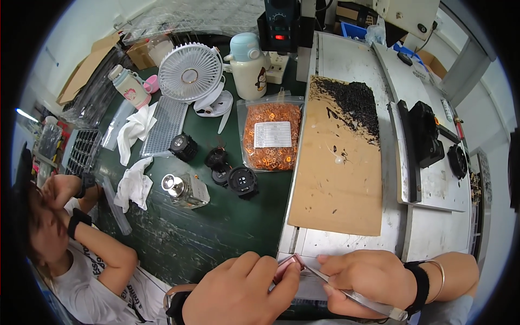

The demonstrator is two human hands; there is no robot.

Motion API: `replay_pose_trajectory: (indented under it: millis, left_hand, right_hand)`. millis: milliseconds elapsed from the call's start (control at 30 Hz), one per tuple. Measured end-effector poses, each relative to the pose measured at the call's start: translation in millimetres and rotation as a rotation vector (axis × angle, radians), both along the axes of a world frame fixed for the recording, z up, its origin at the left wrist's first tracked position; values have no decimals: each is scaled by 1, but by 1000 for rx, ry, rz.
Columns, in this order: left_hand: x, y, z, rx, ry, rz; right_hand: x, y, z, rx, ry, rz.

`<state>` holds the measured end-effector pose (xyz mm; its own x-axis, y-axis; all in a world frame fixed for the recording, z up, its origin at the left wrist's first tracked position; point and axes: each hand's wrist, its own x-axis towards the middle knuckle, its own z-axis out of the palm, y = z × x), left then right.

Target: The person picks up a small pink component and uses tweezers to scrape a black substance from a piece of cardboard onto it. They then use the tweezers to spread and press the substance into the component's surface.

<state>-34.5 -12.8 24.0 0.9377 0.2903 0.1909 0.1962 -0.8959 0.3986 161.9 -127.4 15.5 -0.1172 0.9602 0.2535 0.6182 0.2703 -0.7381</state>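
My left hand [242,292] pinches a small reddish-pink piece [291,262] between thumb and fingers at the near edge of the work surface. Its exact kind is hard to make out, as the fingers cover much of it. Closed around metal tweezers [378,306], my right hand [369,277] points their tips at that piece, touching it or nearly so. Just beyond both hands lies a brown cardboard sheet [336,184], with a heap of small black parts [355,105] at its far end.
Left on the green table are a bag of orange parts [271,135], black round units [242,181], a glass pump bottle [185,192], a white fan [190,73] and a cream flask [249,73]. A black fixture [425,135] stands right. Another person [92,249] sits at the left.
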Motion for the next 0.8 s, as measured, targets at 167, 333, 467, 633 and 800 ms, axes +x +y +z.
replay_pose_trajectory:
  millis: [167,333,467,633,800]
  left_hand:
    - [0,-1,-1,18,3,3]
    - [0,0,-2,28,-8,-3]
    - [0,1,-2,38,-1,-8]
    - [0,1,-2,31,-6,-9]
    - [-2,0,-2,35,9,-11]
  right_hand:
    - [3,-1,-5,-35,49,55]
    - [-1,-2,-4,5,-2,-33]
    - [1,0,-2,31,2,9]
    - [0,0,1,-24,-4,-43]
    - [3,1,2,-20,50,14]
